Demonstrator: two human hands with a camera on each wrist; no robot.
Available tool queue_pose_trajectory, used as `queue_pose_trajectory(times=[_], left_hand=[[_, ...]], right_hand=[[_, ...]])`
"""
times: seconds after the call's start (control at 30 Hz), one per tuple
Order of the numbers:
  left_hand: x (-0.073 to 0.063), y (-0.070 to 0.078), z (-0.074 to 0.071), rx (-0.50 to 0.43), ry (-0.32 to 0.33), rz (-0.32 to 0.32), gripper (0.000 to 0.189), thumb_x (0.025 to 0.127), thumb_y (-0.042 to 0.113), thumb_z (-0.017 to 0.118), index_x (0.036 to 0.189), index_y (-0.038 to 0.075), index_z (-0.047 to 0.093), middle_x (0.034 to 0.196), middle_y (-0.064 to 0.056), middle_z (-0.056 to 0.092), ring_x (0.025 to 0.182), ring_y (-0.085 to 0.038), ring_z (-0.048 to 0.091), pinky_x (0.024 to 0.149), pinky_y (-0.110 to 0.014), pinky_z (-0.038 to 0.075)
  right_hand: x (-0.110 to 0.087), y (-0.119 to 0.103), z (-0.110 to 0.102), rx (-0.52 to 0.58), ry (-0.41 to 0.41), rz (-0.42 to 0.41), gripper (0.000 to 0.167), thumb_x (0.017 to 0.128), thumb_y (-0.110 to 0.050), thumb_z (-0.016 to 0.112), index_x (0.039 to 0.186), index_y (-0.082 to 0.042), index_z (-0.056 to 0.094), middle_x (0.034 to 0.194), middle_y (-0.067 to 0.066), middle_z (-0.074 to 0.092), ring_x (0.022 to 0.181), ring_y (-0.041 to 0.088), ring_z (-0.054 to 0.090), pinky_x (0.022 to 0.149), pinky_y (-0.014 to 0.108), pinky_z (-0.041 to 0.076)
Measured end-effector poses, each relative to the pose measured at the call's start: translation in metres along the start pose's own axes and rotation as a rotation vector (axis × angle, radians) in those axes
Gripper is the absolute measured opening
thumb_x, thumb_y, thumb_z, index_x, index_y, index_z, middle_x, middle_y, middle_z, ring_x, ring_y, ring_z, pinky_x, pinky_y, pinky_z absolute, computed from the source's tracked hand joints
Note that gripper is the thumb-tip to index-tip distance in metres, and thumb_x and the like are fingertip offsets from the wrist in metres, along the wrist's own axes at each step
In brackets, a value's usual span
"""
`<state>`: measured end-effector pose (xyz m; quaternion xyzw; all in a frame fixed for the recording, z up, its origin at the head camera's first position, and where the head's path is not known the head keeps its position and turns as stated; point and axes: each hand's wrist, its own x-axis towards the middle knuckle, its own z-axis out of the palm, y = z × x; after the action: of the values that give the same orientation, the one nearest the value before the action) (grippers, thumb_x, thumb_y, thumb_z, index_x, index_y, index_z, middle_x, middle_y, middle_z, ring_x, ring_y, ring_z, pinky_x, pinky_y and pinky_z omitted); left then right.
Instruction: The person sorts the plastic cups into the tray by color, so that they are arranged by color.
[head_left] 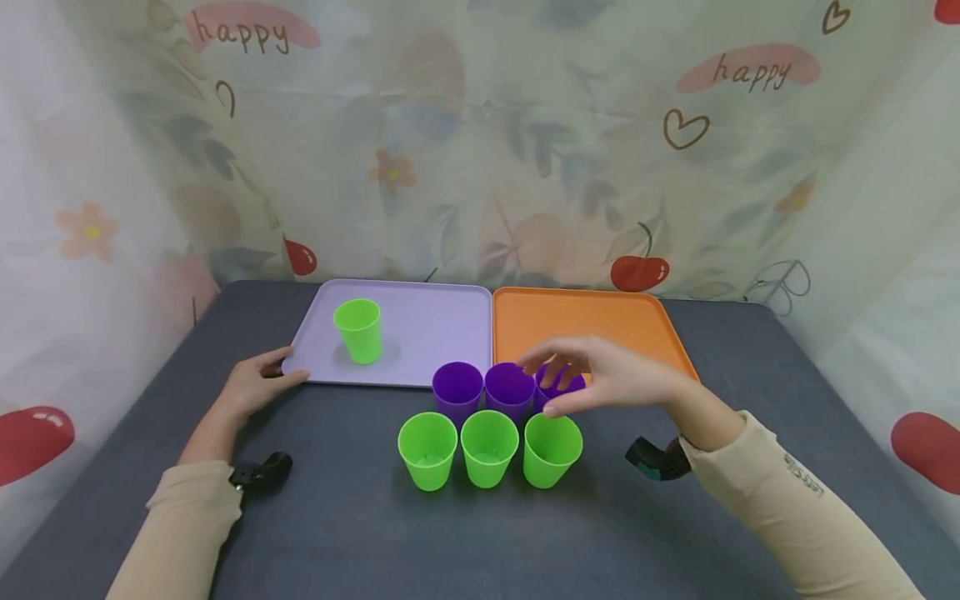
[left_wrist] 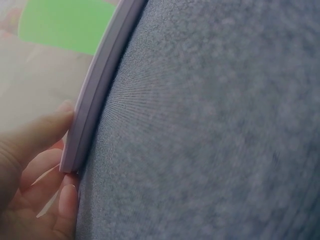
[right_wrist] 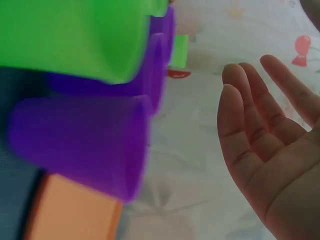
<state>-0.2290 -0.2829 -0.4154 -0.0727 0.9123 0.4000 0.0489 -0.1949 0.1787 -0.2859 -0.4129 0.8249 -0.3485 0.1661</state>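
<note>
Lining up nearest the person, three green cups [head_left: 489, 450] stand upright in a row on the dark table [head_left: 337, 533]. And there's the right hand [head_left: 611, 375], hovering over the row's right end, fingers loosely bent, grasping nothing! Just behind, three upright purple cups [head_left: 510, 392], partly hidden by that hand. Across at the left, the left hand [head_left: 258, 383] pinches the near-left corner of the lavender tray [head_left: 435, 333]. On it, a lone green cup [head_left: 360, 333] stands upright; beside it, the orange tray [head_left: 592, 312]; behind everything, a printed curtain [head_left: 480, 125].
</note>
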Motion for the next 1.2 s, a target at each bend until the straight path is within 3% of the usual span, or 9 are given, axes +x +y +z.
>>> queue_pose_trajectory(times=[0.2, 0.4, 0.73, 1.2], left_hand=[[0.000, 0.000, 0.002, 0.002, -0.006, 0.006, 0.077, 0.087, 0.043, 0.061, 0.145, 0.002, 0.030, 0.134, -0.033, 0.043, 0.119, -0.039, 0.044, 0.096, -0.048, 0.038], [0.000, 0.001, 0.000, -0.003, -0.003, 0.005, 0.077, 0.087, 0.043, 0.061, 0.145, 0.002, 0.030, 0.136, -0.034, 0.040, 0.121, -0.041, 0.042, 0.099, -0.049, 0.036], [0.002, 0.001, -0.003, 0.003, -0.003, 0.002, 0.079, 0.087, 0.046, 0.061, 0.145, 0.003, 0.029, 0.137, -0.033, 0.040, 0.121, -0.040, 0.041, 0.100, -0.051, 0.034], [0.000, -0.001, 0.000, -0.012, -0.014, -0.019, 0.079, 0.087, 0.045, 0.061, 0.146, 0.004, 0.028, 0.139, -0.033, 0.038, 0.125, -0.040, 0.039, 0.103, -0.053, 0.033]], right_hand=[[-0.029, 0.020, 0.019, -0.007, 0.058, -0.014, 0.052, 0.078, -0.023, 0.076, 0.124, -0.010, 0.055, 0.110, 0.006, 0.063, 0.093, 0.020, 0.060, 0.082, 0.027, 0.051], [-0.044, 0.028, 0.034, -0.020, 0.068, -0.013, 0.054, 0.077, -0.025, 0.076, 0.124, -0.010, 0.054, 0.116, 0.005, 0.060, 0.095, 0.012, 0.057, 0.080, 0.026, 0.049], [-0.045, 0.033, 0.045, -0.049, 0.181, -0.061, 0.056, 0.072, -0.025, 0.080, 0.121, -0.010, 0.057, 0.114, 0.002, 0.061, 0.096, 0.012, 0.054, 0.078, 0.027, 0.050], [-0.046, 0.037, 0.054, -0.076, 0.236, -0.011, 0.063, 0.069, -0.026, 0.083, 0.124, -0.011, 0.055, 0.118, 0.001, 0.059, 0.098, 0.011, 0.053, 0.084, 0.024, 0.046]])
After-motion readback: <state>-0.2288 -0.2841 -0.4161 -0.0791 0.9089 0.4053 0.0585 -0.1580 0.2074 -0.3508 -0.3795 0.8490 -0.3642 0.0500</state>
